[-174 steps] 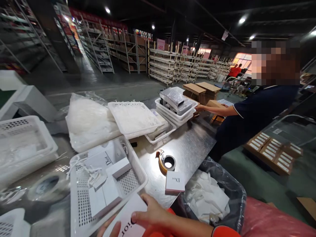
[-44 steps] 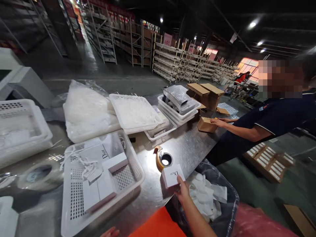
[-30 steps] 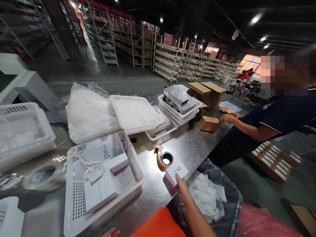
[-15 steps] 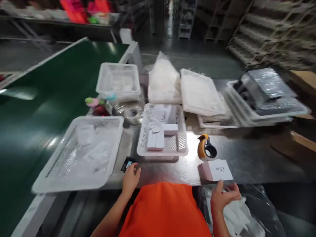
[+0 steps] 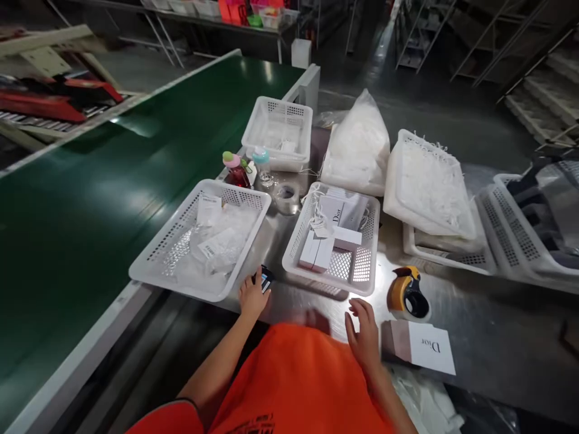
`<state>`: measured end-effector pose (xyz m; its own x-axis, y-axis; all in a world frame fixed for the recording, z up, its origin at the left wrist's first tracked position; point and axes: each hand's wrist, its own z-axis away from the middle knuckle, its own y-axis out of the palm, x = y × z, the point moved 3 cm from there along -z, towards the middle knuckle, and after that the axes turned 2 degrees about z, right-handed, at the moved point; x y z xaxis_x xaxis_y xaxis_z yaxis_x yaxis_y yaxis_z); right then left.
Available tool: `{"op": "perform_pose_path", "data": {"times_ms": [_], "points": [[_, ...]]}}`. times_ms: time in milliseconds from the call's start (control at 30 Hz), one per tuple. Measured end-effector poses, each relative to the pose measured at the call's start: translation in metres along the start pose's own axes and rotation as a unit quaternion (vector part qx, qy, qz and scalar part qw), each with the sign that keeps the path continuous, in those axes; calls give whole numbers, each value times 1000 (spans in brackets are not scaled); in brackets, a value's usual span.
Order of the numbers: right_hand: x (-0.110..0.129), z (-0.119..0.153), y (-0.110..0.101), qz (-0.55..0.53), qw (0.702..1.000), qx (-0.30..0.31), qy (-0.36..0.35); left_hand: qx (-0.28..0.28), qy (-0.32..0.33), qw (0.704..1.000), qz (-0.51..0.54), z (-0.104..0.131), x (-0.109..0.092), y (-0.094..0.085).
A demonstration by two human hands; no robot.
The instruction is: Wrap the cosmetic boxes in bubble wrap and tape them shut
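My left hand [image 5: 254,296] is at the table's front edge, its fingers closed around the near side of a small black device with a lit bluish screen [image 5: 266,278]. Part of the device is hidden by the fingers. My right hand [image 5: 364,330] is open and holds nothing, just in front of the middle white basket [image 5: 290,265]. That basket contains white boxes [image 5: 348,238], one lettered Dior, and a tag with white cord [image 5: 320,224]. Right of my right hand lie a white Dior card or box [image 5: 432,348] and a yellow-and-black tape dispenser [image 5: 409,295].
A white basket of clear plastic packets [image 5: 149,274] stands at left, beside a green conveyor belt [image 5: 181,138]. Behind are two drink bottles [image 5: 236,172], a clear tape roll [image 5: 287,196], a bag of white material [image 5: 359,144] and stacked baskets [image 5: 502,241] at right.
The view has turned left. My right hand has moved from beside the Dior card leftwards to the front of the middle basket. My left hand has closed on the black device.
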<state>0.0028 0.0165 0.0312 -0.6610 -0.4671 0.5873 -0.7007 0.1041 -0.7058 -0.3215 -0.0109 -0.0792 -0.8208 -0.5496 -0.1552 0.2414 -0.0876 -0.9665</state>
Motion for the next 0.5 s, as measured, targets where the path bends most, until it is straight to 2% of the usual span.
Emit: {"op": "perform_pose_path", "data": {"times_ms": [167,233,333,400,500], "points": [[2,3,16,-30,999,35,-12,-41,97,993,-59,-11,3,-5],[1,10,17,-33,998,52,1,-31,152,986,-62,-13,1,-3],[2,21,14,-25,995,91,12,-17,192,979,-69,-10,2,7],[1,25,12,-12,994,105,26,-45,197,975,-87,-9,5,16],[-6,29,9,13,994,94,55,-93,219,964,-121,-10,9,28]]}}
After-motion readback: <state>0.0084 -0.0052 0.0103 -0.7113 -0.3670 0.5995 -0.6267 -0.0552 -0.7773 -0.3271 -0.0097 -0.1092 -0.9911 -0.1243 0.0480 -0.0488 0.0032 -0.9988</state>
